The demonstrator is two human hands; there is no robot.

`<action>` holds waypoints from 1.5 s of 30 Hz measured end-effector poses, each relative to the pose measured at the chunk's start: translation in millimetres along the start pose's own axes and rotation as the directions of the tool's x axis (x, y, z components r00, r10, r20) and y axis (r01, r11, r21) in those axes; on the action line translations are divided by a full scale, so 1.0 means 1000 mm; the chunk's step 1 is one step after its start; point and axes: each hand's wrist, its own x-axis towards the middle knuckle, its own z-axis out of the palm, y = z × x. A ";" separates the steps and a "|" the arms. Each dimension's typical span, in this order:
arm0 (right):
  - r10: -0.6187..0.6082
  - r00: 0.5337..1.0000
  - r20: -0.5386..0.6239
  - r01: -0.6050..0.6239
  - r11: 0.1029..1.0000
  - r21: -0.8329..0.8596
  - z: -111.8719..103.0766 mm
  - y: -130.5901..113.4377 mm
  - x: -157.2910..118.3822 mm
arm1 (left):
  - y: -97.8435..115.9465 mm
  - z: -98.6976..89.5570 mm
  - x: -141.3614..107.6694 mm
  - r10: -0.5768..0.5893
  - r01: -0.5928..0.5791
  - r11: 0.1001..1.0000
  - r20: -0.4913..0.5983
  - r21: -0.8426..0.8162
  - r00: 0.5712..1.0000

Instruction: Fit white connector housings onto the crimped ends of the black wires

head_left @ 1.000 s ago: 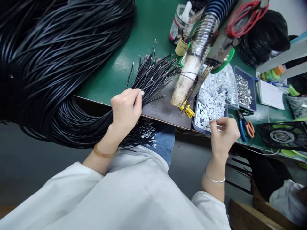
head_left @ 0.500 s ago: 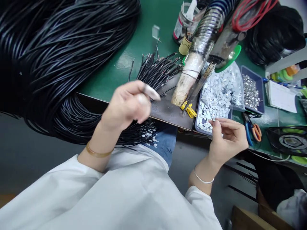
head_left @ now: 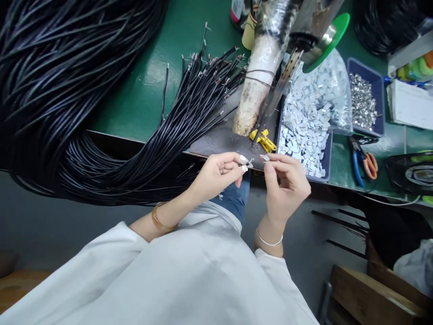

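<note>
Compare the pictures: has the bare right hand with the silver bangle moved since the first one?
Yes: the right hand has moved left; its fingertips went from over the dark blue rectangular tray of white pieces to left of it.

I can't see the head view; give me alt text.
Right hand holding a small pale tab near the left hand, which pinches a small forked tip; black cables lie left, a tray of pale tabs right.

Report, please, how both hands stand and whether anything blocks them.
Left hand pinching apparent wire end. Right hand pinching small pale tab. Hands close, not touching; nothing visible between them.
</note>
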 end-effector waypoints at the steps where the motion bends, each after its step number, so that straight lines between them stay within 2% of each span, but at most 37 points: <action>1: 0.020 0.999 0.032 -0.021 1.000 0.015 0.001 0.001 0.000 | 0.001 0.000 0.000 0.001 -0.001 1.000 -0.008 0.002 1.000; 7: 0.137 0.968 0.211 -0.181 0.962 0.204 0.006 0.002 0.000 | 0.003 -0.002 0.001 0.026 -0.026 0.999 -0.004 0.039 1.000; 15: 0.164 0.949 0.270 -0.239 0.932 0.273 0.007 0.008 0.000 | 0.005 -0.005 -0.002 0.070 -0.084 0.986 0.096 0.147 0.993; 17: 0.137 0.965 0.224 -0.188 0.955 0.228 0.009 0.006 -0.003 | 0.003 -0.003 -0.005 0.093 -0.103 0.974 0.061 0.202 0.994; 19: 0.054 0.989 0.135 -0.068 0.993 0.101 0.011 0.003 -0.007 | 0.001 0.000 -0.006 0.123 -0.119 0.966 -0.004 0.228 0.992; 21: -0.052 0.996 0.073 0.055 0.998 -0.042 0.013 -0.001 -0.011 | -0.001 0.002 -0.007 0.128 -0.115 0.974 -0.054 0.196 0.990; 23: -0.082 0.995 0.054 0.087 0.992 -0.090 0.014 -0.002 -0.013 | -0.001 0.003 -0.007 0.107 -0.099 0.989 -0.069 0.112 0.992; 28: 0.078 0.992 0.096 -0.086 0.993 0.083 0.014 0.001 -0.010 | 0.004 -0.001 -0.004 -0.006 0.007 0.999 0.032 -0.043 0.999; 36: 0.111 0.976 0.185 -0.150 0.964 0.217 0.011 0.001 -0.009 | 0.004 -0.008 -0.002 -0.118 0.136 0.987 0.197 -0.085 0.973; 39: 0.150 0.941 0.305 -0.242 0.925 0.292 0.008 0.006 -0.009 | 0.005 -0.008 -0.003 -0.118 0.140 0.987 0.242 -0.075 0.963; 41: 0.163 0.925 0.343 -0.291 0.885 0.364 0.008 0.008 -0.008 | 0.006 -0.008 -0.004 -0.084 0.103 0.992 0.225 -0.071 0.971; 43: 0.179 0.946 0.272 -0.278 0.878 0.390 0.010 0.008 -0.007 | 0.006 -0.007 -0.004 -0.055 0.066 0.996 0.161 -0.062 0.985; 45: 0.166 0.982 0.086 -0.185 0.926 0.328 0.011 0.003 -0.006 | 0.006 -0.006 -0.003 -0.039 0.042 0.998 0.071 -0.046 0.997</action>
